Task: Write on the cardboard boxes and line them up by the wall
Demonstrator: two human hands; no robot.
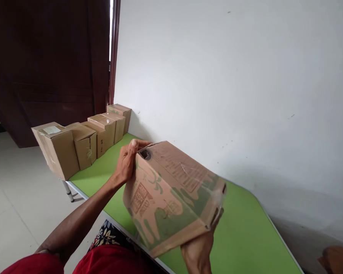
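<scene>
A brown cardboard box (171, 190) with green printed patterns and lettering is held tilted above the green table (242, 228). My left hand (128, 160) grips its upper left end, the thumb on top beside a dark hole in the cardboard. Under the lower right end is my right hand (200, 247), its fingers partly hidden behind the box. Clear tape shows along the box's top and right edge.
Several closed cardboard boxes (65, 156) stand in a row along the table's left end. A white wall (231, 95) rises behind the table. Beyond the boxes is a dark door (45, 68), and something brown (337, 258) lies at lower right.
</scene>
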